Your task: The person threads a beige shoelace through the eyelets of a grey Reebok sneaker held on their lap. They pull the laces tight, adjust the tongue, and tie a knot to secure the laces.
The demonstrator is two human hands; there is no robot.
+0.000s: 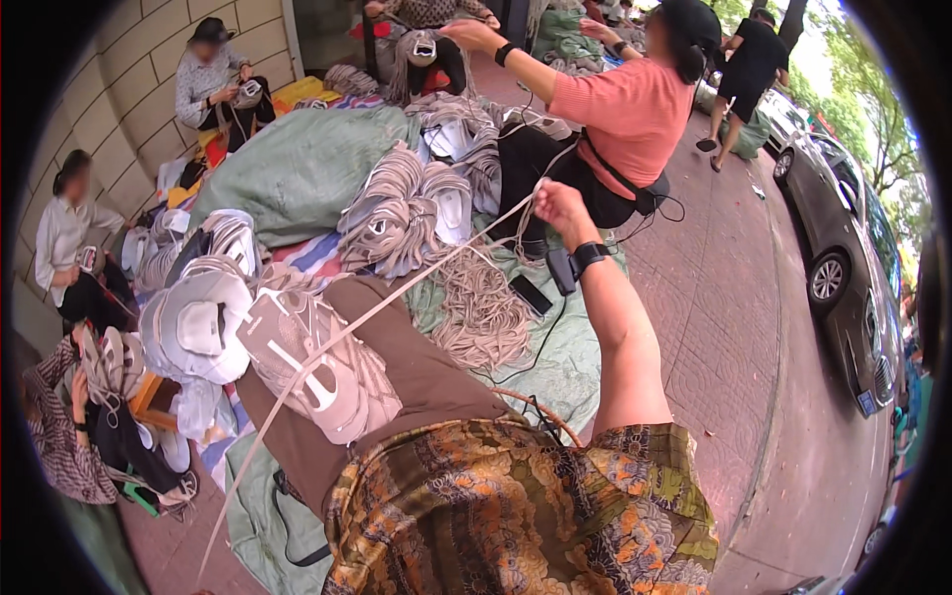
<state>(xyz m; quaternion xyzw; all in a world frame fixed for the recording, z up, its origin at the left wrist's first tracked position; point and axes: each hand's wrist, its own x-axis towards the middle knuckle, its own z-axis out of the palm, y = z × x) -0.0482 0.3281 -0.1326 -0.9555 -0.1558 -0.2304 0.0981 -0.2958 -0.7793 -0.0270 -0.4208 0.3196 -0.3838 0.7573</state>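
Note:
My right hand (560,210) is raised ahead and to the right, its fingers pinched round a long beige cord (416,281). From there the cord slants tautly down to the lower left, passing over a stack of beige shoe uppers (317,372) with white strips, which lies on my brown-trousered lap (451,382). A black band (592,253) circles my right wrist. My left hand is out of view.
Bundled beige uppers and cords (392,213) lie ahead, with a loose cord heap (486,307) and black phone (531,295) nearer. Beyond is a large green sack (302,169). A person in a pink top (635,124) sits close; others work around. Cars (833,258) stand right.

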